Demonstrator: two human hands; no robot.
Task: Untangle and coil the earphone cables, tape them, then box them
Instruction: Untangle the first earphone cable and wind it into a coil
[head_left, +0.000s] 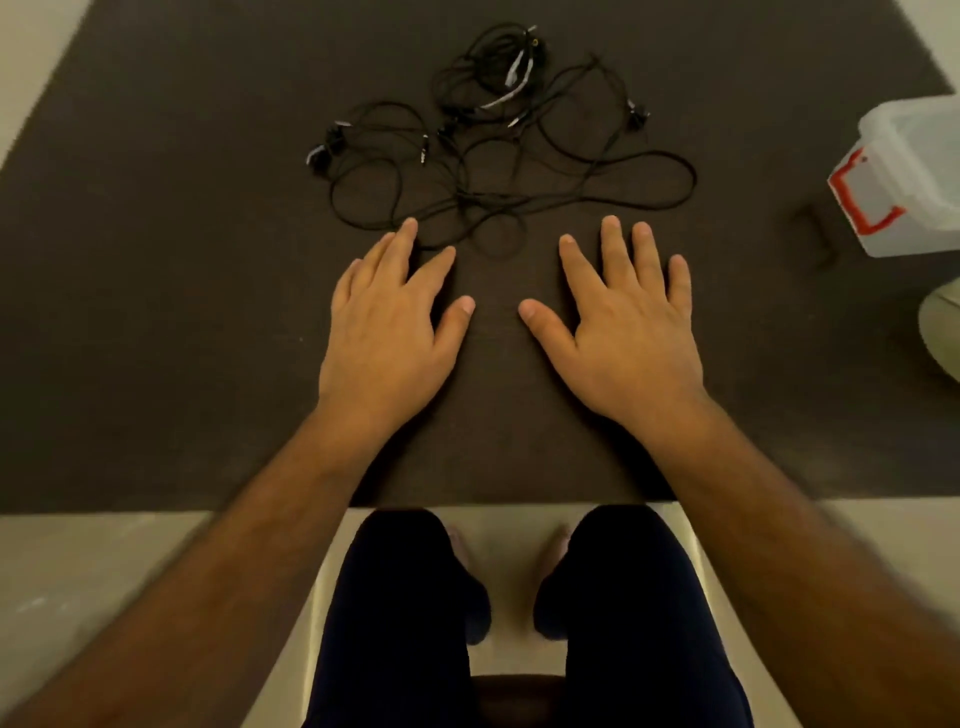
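A tangled heap of thin black earphone cables (493, 140) lies on the dark brown table mat (156, 260), far side of centre. The left hand (387, 322) and right hand (623, 327) rest flat, fingers straight, holding nothing; left fingertips (410, 226) meet the nearest cable loop. A clear plastic box with a red latch (904, 176) stands at the mat's right edge, well apart.

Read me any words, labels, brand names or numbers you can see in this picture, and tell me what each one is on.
None can be read.
Earphone cables: pale tags or tape on the tangle, too blurred to show any text.
Clear plastic box: red latch, no label visible.
Dark mat: no print visible.
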